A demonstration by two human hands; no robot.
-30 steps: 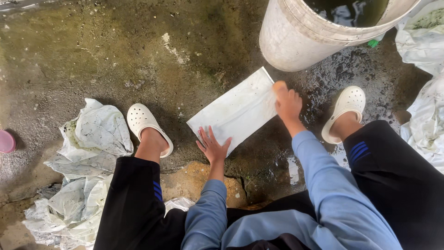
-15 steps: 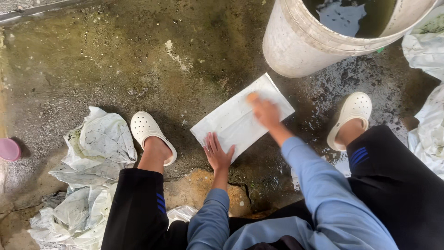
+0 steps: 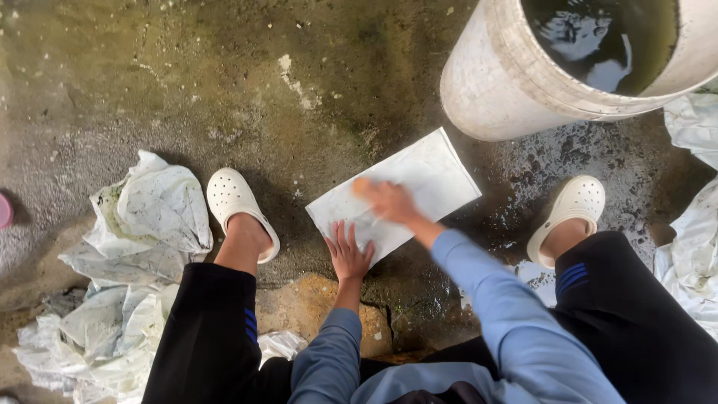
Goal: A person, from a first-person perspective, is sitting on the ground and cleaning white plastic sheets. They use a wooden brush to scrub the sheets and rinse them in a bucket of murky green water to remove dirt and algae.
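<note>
— White plastic, flat on the wet concrete: that's the folded sack (image 3: 396, 194) you've got down between your feet, one corner pointing toward the big bucket (image 3: 501, 90). Where are your hands on it?

— Your left hand (image 3: 349, 254) is pressed on the near edge, palm down, fingers spread wide and flat, gripping nothing. It's pinning that edge to the ground.

— And the other one?

— Your right hand (image 3: 385, 200) is on top of the sack, near its left half, and it's blurred. I can't tell if the fingers are open or curled; it lies against the surface and I can't see anything held in it.

— What's around you?

— Your left foot in a white clog (image 3: 232, 202) is planted just beside the sack's left corner; the right clog (image 3: 572, 206) is set well off to the other side, on a darker wet patch. Dark trousers with blue stripes, blue sleeves on both arms.

— Further out?

— The bucket is pale and scuffed, holding dark water, standing near the sack's far corner without touching it. A crumpled heap of white sacks (image 3: 127, 277) lies outside your left foot. More crumpled white sacking (image 3: 692, 239) runs along the right edge. A yellowish broken patch of floor (image 3: 307, 307) shows just below your left wrist.
</note>
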